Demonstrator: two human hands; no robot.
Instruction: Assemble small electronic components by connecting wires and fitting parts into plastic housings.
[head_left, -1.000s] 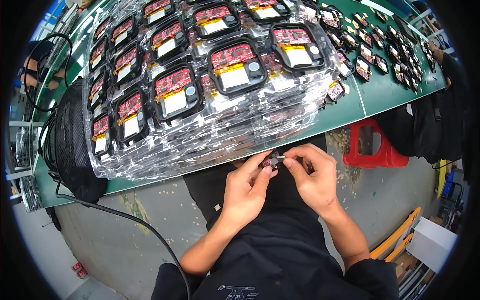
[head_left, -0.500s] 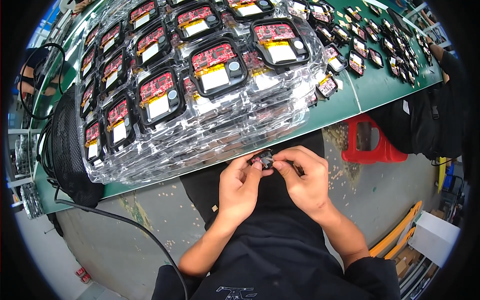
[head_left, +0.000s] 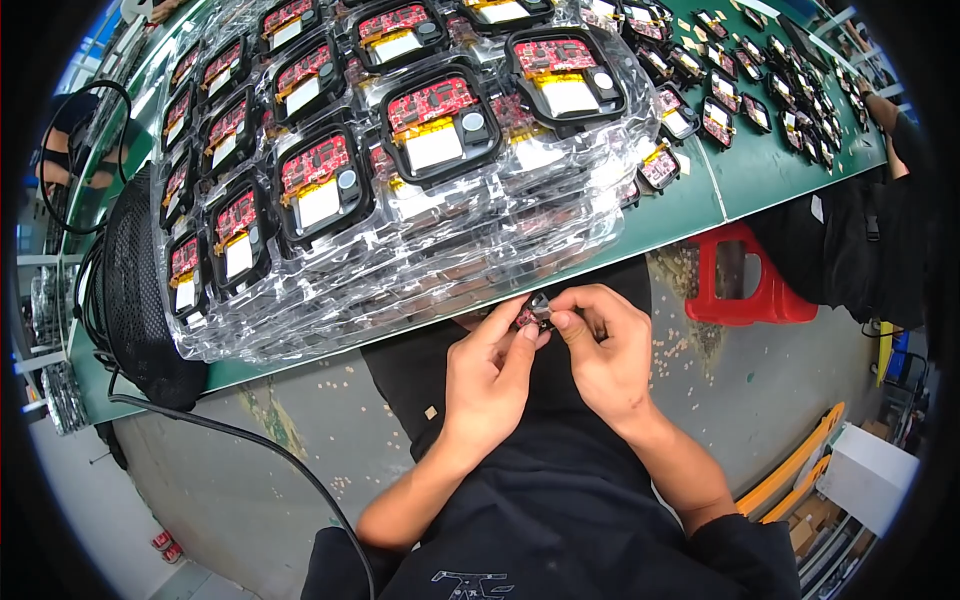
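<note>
Just below the table's front edge, my left hand [head_left: 490, 370] grips a small black-cased electronic unit [head_left: 530, 315] with red circuitry, thumb on its face and fingers behind it. A shiny greyish part shows at the unit's upper end. My right hand [head_left: 612, 350] is closed in a pinch at the unit's right edge, thumb against index finger. What lies between those fingertips is too small to make out. Beyond both hands, a stack of clear plastic trays [head_left: 420, 245] carries rows of black-framed units [head_left: 440, 120], each with a red board, yellow tape and a white block.
More loose units [head_left: 718, 118] lie scattered on the green table [head_left: 690, 195] at the right. A black mesh bag [head_left: 140, 300] and a black cable [head_left: 240, 432] are at the left. A red stool [head_left: 705, 285] stands under the table; a co-worker's arm [head_left: 885, 115] reaches in from the right.
Both hands have shifted slightly, the left a little to the right, closer to the right hand. The unit has turned and tilted between the fingers, showing less of its face.
</note>
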